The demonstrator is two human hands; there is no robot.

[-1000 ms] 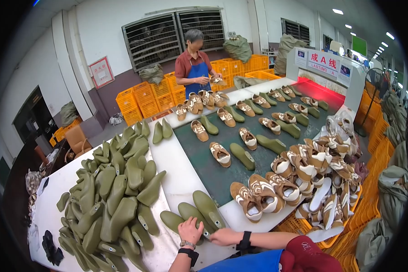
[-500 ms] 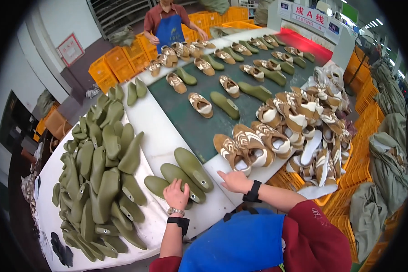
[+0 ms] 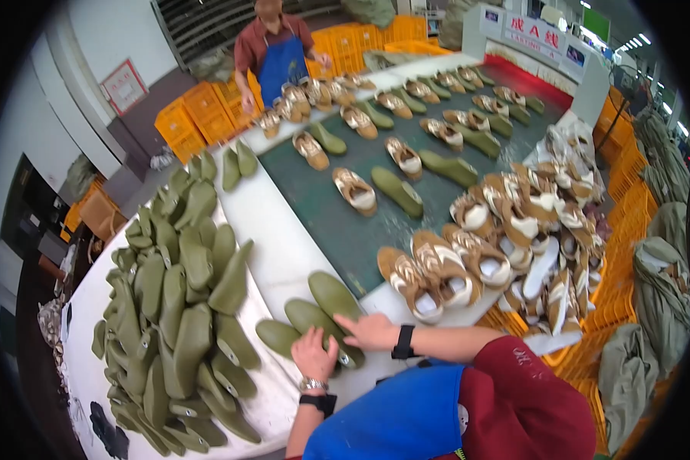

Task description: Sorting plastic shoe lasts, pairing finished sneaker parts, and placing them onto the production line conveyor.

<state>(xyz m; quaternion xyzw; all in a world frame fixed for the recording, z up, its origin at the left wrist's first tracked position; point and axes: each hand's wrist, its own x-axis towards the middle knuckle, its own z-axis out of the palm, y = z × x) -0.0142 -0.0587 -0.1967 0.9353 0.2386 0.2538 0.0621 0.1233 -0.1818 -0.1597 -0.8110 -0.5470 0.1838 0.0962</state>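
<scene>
Three olive-green shoe lasts (image 3: pixel 305 313) lie side by side at a worker's fingertips. The left hand (image 3: pixel 315 355), fingers partly bent, rests over the middle one; whether it grips is unclear. The right hand (image 3: pixel 372 332) points its index finger at the rightmost, its hold likewise unclear. Left of both hands spreads a pile of lasts (image 3: pixel 194 330); ahead and right sit brown-and-white sneakers (image 3: pixel 439 264).
</scene>
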